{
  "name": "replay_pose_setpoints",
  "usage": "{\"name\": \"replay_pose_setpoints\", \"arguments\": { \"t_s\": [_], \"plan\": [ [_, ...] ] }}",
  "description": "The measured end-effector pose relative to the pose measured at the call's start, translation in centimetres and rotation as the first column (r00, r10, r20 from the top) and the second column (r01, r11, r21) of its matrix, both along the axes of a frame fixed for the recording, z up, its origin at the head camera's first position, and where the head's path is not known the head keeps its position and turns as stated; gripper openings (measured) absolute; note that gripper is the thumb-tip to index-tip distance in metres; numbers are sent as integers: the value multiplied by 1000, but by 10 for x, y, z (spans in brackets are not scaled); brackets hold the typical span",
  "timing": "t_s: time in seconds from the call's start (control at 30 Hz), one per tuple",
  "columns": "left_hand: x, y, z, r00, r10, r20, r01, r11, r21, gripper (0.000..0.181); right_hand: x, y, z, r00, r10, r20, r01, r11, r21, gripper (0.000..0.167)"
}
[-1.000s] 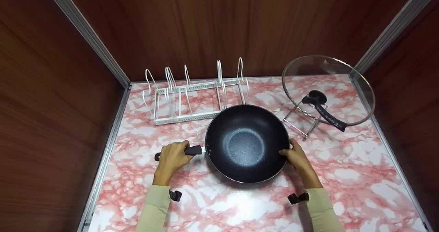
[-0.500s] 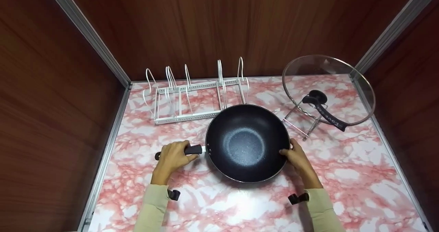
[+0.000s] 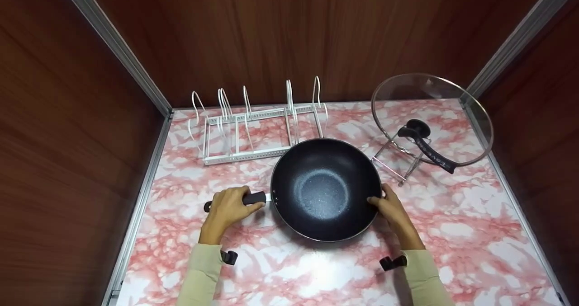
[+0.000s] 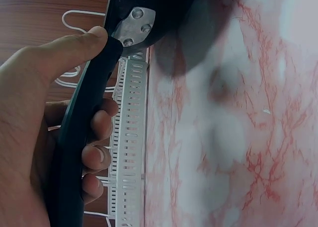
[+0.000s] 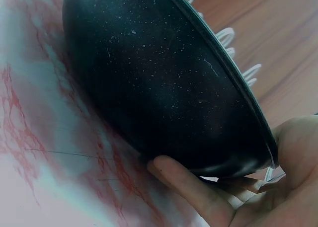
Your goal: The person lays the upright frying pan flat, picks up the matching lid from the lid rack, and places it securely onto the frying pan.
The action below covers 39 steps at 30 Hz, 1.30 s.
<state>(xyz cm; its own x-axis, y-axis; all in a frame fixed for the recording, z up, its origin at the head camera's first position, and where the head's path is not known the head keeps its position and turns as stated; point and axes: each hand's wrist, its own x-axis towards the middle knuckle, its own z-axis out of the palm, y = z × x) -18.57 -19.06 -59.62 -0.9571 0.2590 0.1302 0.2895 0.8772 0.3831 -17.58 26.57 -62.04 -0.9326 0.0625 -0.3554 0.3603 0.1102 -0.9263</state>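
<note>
A black wok [image 3: 323,190] with a speckled dark inside is at the middle of the table in the head view. My left hand [image 3: 227,206] grips its black handle [image 4: 82,113]; in the left wrist view the fingers curl round it and the thumb lies along it near the riveted bracket [image 4: 138,28]. On the opposite side, my right hand [image 3: 393,209] holds the rim, thumb over the inside edge. Its other fingers [image 5: 186,182] reach under the wok's outer wall in the right wrist view. Whether the base touches the table cannot be told.
A white wire rack [image 3: 246,154] with several upright loops stands behind the wok, to the left. At the back right, a glass lid [image 3: 448,111] with a black handle [image 3: 434,154] leans on a small metal stand [image 3: 391,168]. Wooden walls [image 3: 271,35] enclose the marbled table [image 3: 457,229].
My left thumb has slid along the handle toward the wok. The wok and my right hand have stayed nearly in place.
</note>
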Motion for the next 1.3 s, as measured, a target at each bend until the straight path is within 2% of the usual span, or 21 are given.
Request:
{"name": "replay_pose_setpoints", "arguments": {
  "t_s": [0.27,0.37,0.53,0.77,1.0,1.1,1.3],
  "plan": [
    [-1,4,1,999,26,31,-26,999,28,41,-2,3,-4,1000,18,-1,-18,998,61,41],
    [-3,6,1,999,32,21,-33,999,30,37,0,2,-3,999,40,-25,-37,991,128,42],
    [-7,10,1,999,39,-14,-38,999,36,30,3,0,2,994,80,-71,-57,958,281,44],
    [-10,16,0,993,54,-102,-45,995,85,19,4,0,5,990,91,-111,-32,894,447,33],
    [-15,24,-1,971,65,-229,-28,987,161,10,1,-1,3,983,77,-164,18,859,511,24],
    [-17,28,1,967,63,-246,-19,984,177,9,1,-2,2,981,70,-181,34,857,514,20],
    [-19,37,4,971,59,-230,-10,978,208,9,2,-1,4,980,65,-187,41,856,516,16]
  ]
}}
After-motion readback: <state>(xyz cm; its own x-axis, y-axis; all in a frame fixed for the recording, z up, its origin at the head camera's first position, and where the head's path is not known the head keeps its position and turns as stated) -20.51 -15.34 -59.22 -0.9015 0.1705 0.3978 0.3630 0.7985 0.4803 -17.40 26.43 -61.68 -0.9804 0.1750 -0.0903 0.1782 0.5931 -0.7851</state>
